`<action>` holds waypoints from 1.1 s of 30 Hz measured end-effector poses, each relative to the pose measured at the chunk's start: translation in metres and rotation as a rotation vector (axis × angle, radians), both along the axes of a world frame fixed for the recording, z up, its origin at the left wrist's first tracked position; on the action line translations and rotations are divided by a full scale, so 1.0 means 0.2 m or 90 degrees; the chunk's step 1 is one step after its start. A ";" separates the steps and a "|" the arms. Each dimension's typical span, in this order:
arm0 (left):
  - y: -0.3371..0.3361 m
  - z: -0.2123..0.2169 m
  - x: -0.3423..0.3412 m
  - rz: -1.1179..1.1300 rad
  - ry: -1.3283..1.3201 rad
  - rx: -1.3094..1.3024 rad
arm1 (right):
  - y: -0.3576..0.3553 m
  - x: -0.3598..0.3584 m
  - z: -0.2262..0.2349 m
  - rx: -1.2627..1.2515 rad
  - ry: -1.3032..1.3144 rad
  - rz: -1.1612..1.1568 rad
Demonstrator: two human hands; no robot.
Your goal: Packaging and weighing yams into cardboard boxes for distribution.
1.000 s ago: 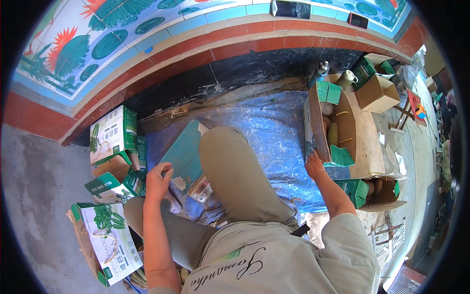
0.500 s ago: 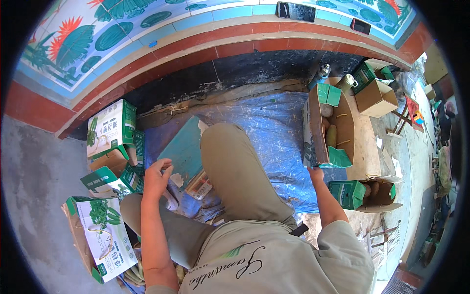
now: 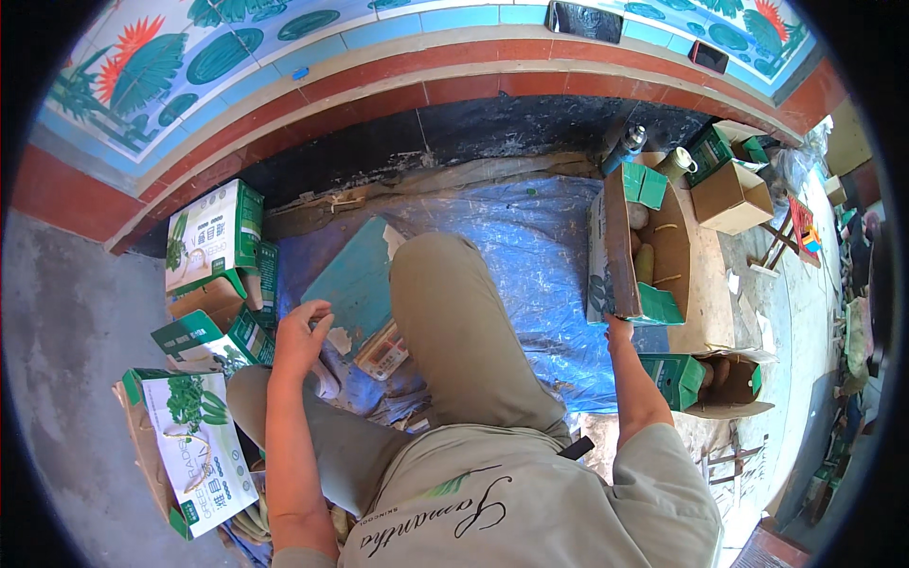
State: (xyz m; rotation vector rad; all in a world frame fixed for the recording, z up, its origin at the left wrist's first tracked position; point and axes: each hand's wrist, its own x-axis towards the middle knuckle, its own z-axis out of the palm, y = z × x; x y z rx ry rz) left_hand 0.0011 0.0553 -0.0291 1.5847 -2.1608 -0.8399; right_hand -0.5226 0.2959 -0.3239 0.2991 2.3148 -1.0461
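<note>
My right hand is closed on the near corner of an open cardboard box with green flaps; its fingertips are partly hidden by the box. Inside that box lie a long green vegetable and a pale round one. Over my bent left leg, my left hand hangs empty with loosely curled fingers apart. Just beyond it, a worn teal board rests on the blue sheet, with a small packet at its near edge.
Several white and green cartons stand on my left. Another open box with brown roundish things is at the near right. A blue plastic sheet covers the floor ahead. A bottle and a pale jug stand by the wall.
The view has shifted slightly. The right hand stays at the box corner, and less of the box's contents shows now. The left hand remains nearly still.
</note>
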 end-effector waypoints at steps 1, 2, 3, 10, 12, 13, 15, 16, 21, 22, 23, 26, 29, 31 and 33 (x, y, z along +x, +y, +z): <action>0.00 0.00 0.00 0.001 -0.003 0.010 | -0.01 0.01 0.04 0.033 0.016 0.015; 0.00 0.00 0.00 0.001 -0.005 0.012 | -0.02 0.01 0.05 0.035 0.014 0.015; 0.00 -0.01 0.01 -0.003 -0.004 0.007 | -0.02 0.00 0.06 0.011 0.028 0.020; -0.02 -0.04 -0.02 -0.023 -0.004 0.016 | 0.14 -0.26 -0.11 0.065 0.242 0.099; -0.02 -0.03 -0.03 -0.025 -0.007 0.011 | 0.18 -0.35 -0.11 0.082 0.273 0.144; -0.02 -0.02 -0.03 -0.025 -0.013 0.004 | 0.19 -0.38 -0.10 0.103 0.328 0.147; -0.02 -0.02 -0.05 -0.018 0.012 0.006 | 0.27 -0.52 -0.07 0.141 0.370 0.184; -0.02 -0.01 -0.06 -0.004 0.030 0.004 | 0.27 -0.55 -0.05 0.171 0.405 0.226; 0.06 0.16 -0.09 0.033 0.134 -0.100 | 0.23 -0.50 0.19 0.294 0.263 0.379; 0.10 0.21 -0.11 0.044 0.164 -0.133 | 0.23 -0.49 0.22 0.326 0.224 0.423; 0.14 0.28 -0.14 0.044 0.164 -0.135 | 0.24 -0.47 0.25 0.324 0.225 0.423; 0.26 0.47 -0.19 0.001 0.124 -0.289 | 0.31 -0.36 0.38 0.400 0.226 0.497; 0.37 0.64 -0.22 -0.056 0.166 -0.523 | 0.37 -0.28 0.51 0.583 0.411 0.653; 0.47 0.71 -0.18 -0.019 0.201 -0.642 | 0.36 -0.28 0.68 0.647 0.493 0.677; 0.58 0.76 -0.14 0.064 0.292 -0.728 | 0.39 -0.31 0.82 0.619 0.561 0.604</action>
